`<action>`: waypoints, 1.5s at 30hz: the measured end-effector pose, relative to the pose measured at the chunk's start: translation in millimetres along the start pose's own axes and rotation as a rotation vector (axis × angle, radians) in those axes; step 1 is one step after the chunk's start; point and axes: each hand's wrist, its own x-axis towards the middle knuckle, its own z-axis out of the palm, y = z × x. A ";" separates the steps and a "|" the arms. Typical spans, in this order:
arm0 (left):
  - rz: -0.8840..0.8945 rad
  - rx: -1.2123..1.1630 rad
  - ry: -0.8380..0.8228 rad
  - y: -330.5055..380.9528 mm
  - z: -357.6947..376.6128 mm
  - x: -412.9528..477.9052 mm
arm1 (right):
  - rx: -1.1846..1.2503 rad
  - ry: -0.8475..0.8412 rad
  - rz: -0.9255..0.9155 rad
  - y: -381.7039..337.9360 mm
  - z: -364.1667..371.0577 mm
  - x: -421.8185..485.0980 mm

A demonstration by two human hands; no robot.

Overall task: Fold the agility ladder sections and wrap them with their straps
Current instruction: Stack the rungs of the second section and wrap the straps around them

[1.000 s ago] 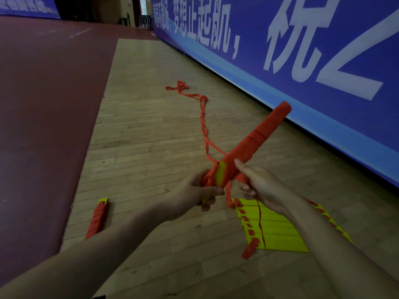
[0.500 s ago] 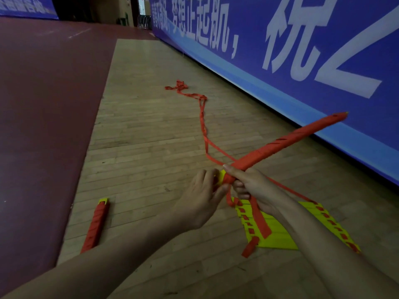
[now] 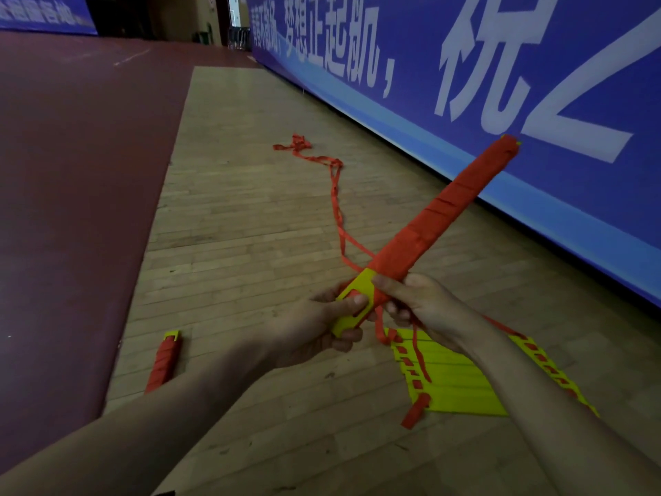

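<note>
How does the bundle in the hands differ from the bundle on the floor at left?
The held bundle is in the air, tilted up; the floor bundle lies flat. The held bundle trails loose strap; the floor bundle shows none. Both: yellow rungs wrapped in red.

**Hall floor and banners**

A pale wooden floor [image 3: 250, 227] ran away from the camera, bordered on the left by a maroon surface [image 3: 78, 173]. Along the right stood a long blue banner [image 3: 411, 48] bearing large white characters [image 3: 500, 66], with a lighter blue band [image 3: 536, 198] at its foot. A second blue banner [image 3: 43, 12] hung at far left, near a dark doorway [image 3: 236, 12]
</note>
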 end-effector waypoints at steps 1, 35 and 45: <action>0.022 0.038 0.019 -1.8 0.7 0.9 | -0.028 0.010 -0.003 1.5 0.2 0.4; 0.090 0.157 0.097 -3.4 -5.6 0.1 | 0.087 0.082 -0.029 -6.1 13.1 -2.7; 0.448 0.949 0.423 -21.8 -6.3 5.5 | -0.114 0.155 0.016 2.5 23.0 4.5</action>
